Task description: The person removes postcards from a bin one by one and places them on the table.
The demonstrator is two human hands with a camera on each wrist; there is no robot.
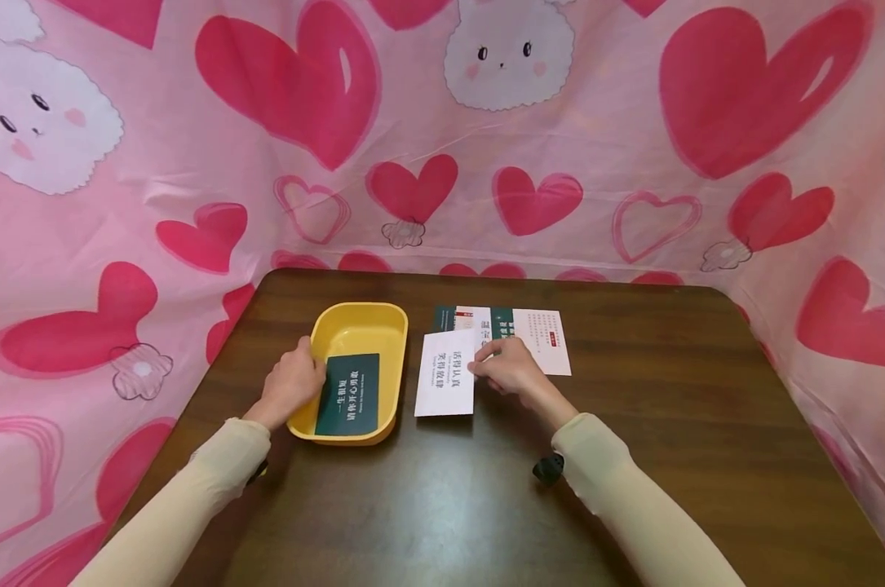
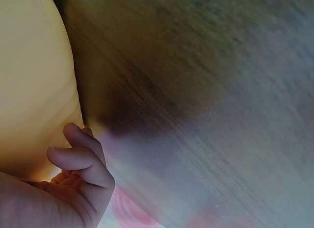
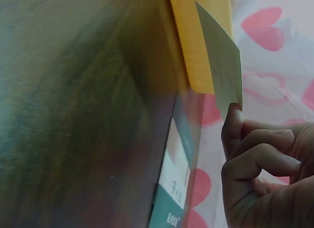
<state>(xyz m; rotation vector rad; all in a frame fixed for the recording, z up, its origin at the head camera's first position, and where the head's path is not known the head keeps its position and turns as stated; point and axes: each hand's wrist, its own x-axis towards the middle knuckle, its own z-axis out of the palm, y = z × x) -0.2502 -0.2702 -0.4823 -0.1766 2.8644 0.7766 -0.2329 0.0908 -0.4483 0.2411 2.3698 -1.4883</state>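
Note:
A yellow plastic tray [image 1: 400,350] with rounded corners sits on the left part of the table. My left hand [image 1: 289,385] grips its left rim; the left wrist view shows the curled fingers [image 2: 81,162] by the tray's outer wall. A dark green card [image 1: 348,395] with white lettering lies in the tray. Between thumb and fingers my right hand [image 1: 511,368] pinches a white card [image 1: 444,373] with printed characters by its right edge. In the right wrist view that card [image 3: 223,61] is raised above the tabletop.
Behind the held card, several white and green printed cards [image 1: 552,342] lie overlapping on the brown wooden table [image 1: 670,424]. A pink cloth [image 1: 596,147] with hearts and rabbit faces hangs around the table's back and sides.

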